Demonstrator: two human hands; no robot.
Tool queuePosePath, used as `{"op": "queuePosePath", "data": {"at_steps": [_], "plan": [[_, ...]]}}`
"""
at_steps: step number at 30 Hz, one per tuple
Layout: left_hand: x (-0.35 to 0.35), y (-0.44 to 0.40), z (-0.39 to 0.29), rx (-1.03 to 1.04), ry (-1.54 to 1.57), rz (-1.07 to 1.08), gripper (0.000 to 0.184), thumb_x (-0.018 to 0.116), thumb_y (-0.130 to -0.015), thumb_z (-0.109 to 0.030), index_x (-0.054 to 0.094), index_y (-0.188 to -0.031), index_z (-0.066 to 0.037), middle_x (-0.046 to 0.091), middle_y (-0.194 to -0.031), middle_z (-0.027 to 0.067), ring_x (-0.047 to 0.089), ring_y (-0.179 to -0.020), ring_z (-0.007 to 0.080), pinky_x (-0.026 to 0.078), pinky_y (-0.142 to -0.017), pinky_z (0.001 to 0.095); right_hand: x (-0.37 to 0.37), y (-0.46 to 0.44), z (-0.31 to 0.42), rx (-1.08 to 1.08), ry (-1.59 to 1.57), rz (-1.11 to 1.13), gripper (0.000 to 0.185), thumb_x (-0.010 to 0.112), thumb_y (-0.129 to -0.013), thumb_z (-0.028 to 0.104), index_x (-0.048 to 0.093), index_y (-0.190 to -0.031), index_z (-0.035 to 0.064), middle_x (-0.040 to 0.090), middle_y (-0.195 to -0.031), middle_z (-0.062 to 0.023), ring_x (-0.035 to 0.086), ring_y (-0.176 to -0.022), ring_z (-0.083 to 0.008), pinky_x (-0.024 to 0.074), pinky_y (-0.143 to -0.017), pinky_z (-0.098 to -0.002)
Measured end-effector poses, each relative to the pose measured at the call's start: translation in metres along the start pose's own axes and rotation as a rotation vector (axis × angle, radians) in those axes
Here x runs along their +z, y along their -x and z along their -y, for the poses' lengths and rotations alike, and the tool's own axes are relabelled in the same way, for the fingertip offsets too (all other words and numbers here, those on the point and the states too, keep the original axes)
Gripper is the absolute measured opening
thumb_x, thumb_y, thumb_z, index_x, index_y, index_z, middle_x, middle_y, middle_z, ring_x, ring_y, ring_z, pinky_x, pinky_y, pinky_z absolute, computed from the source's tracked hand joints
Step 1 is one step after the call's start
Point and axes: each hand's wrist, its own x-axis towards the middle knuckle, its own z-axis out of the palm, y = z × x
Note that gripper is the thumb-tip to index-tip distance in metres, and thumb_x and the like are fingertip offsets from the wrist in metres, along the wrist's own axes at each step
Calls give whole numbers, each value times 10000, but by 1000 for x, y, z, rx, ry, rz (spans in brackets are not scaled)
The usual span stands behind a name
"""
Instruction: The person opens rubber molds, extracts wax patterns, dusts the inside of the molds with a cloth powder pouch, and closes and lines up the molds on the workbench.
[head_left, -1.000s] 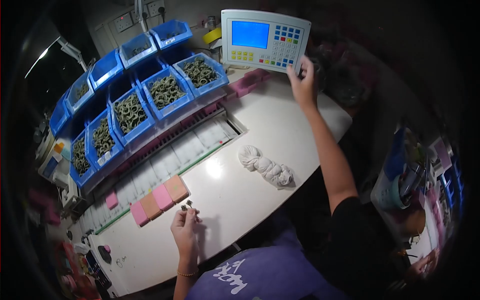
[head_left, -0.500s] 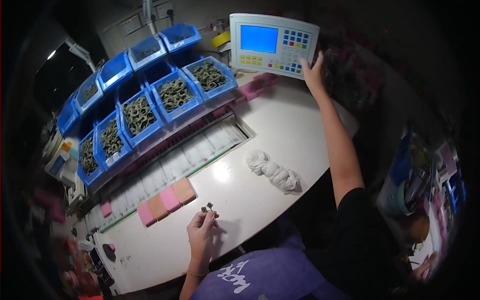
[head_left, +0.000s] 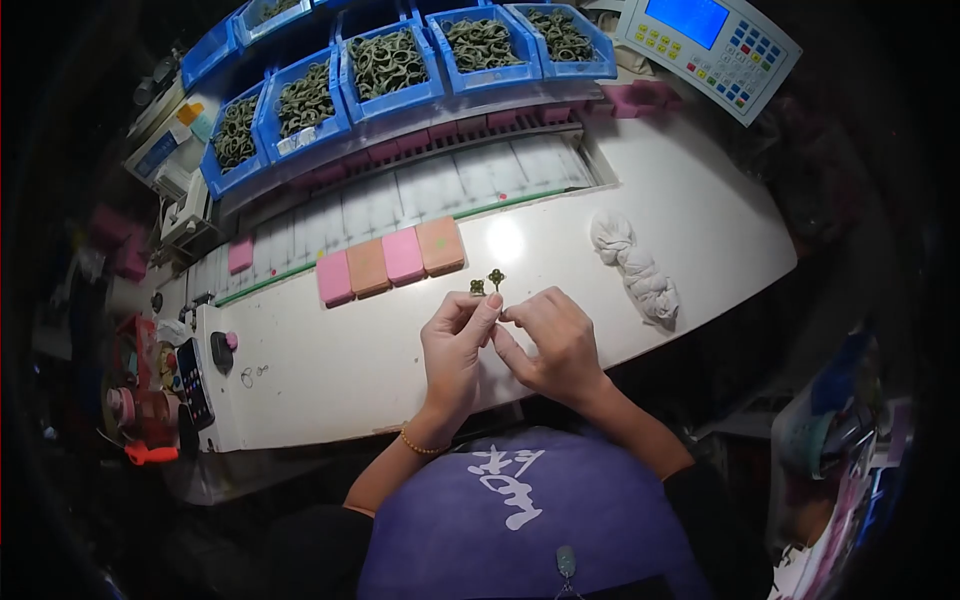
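My left hand point(head_left: 457, 345) pinches small dark metal pieces with flower-shaped heads point(head_left: 496, 278) above the white table point(head_left: 330, 380). Two heads stick up past the thumb and forefinger. Close on the right, my right hand point(head_left: 550, 340) has its fingertips drawn together beside the left thumb; whatever lies between them is too small to make out. Just behind the hands lie pink and orange blocks point(head_left: 404, 256) in a row. A twisted white cloth bundle point(head_left: 636, 270) rests to the right.
Blue bins point(head_left: 393, 100) of metal rings line the back above a slotted rail. A control panel point(head_left: 700, 85) with a blue screen stands back right. A phone point(head_left: 195, 382) and pink bottle point(head_left: 150, 410) are at the left.
My right hand has come down from the control panel to meet my left hand. The view has tilted down and shifted, so the bins and panel sit higher in it.
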Motion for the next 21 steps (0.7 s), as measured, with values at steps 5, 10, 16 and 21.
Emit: {"op": "queuePosePath", "data": {"at_steps": [5, 10, 16, 21], "plan": [[-2, 3, -1, 120, -191, -32, 99, 717, -940, -50, 654, -878, -6, 635, -821, -9, 563, -758, 51, 451, -709, 212, 3, -1, 5, -75, 154, -49, 155, 717, -807, 144, 582, -781, 72, 510, -700, -71, 538, -662, -255, 451, -594, -382], [-6, 5, 6, 107, -163, 23, 99, 706, -948, -35, 662, -863, -7, 640, -833, -5, 567, -772, 52, 454, -717, 211, 1, 6, 8, -24, 179, -30, 169, 700, -818, 158, 563, -762, 75, 515, -706, -64, 544, -674, -239, 457, -587, -372], [-6, 11, 9, 85, -189, 22, 94, 707, -949, -37, 671, -867, -7, 642, -830, -7, 562, -776, 50, 451, -730, 208, -4, 12, 12, 8, 167, -27, 119, 701, -793, 98, 585, -776, 76, 511, -693, -76, 545, -654, -251, 456, -565, -388], [1, 17, 6, 27, -37, 73, 103, 700, -960, -73, 686, -879, -12, 607, -778, -25, 513, -723, 38, 398, -665, 197, 6, 25, 13, 190, -302, -88, 164, 610, -939, 125, 606, -795, 47, 521, -654, -72, 499, -559, -205, 441, -526, -315]]}}
